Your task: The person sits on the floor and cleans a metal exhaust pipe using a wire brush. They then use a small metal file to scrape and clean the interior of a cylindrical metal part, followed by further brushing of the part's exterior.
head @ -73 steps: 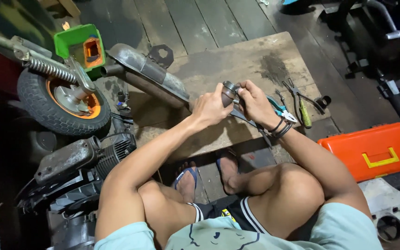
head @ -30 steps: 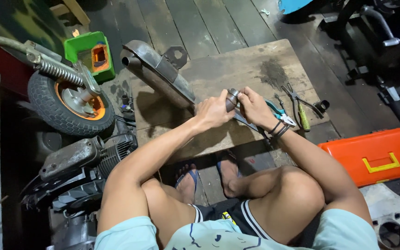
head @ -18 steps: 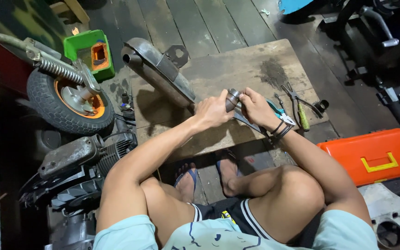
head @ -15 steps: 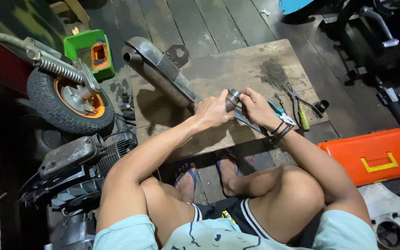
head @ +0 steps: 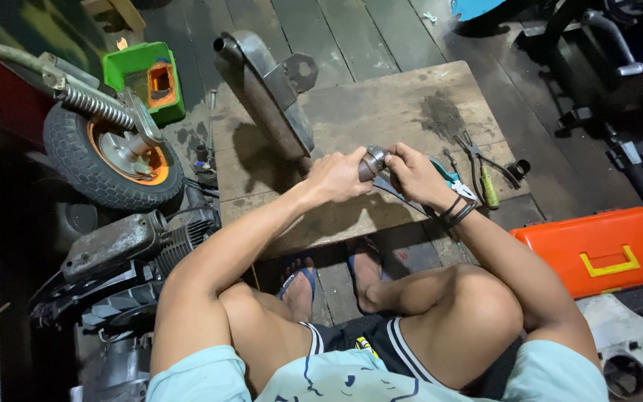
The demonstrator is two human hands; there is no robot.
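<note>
A low wooden worktop (head: 381, 104) stands on a dark plank floor (head: 321, 30). Its boards are worn, with a dark stain (head: 440, 115) toward the far right. At the right edge lie pliers (head: 481, 152), a green-handled screwdriver (head: 490, 187), a teal-handled tool (head: 446, 176) and a small black ring (head: 519, 168). A grey muffler (head: 269, 97) rests slanting over the worktop's far left corner. On the floor sit a green box (head: 146, 78), a wheel (head: 109, 160), an engine (head: 132, 246) and an orange toolbox (head: 604, 249).
</note>
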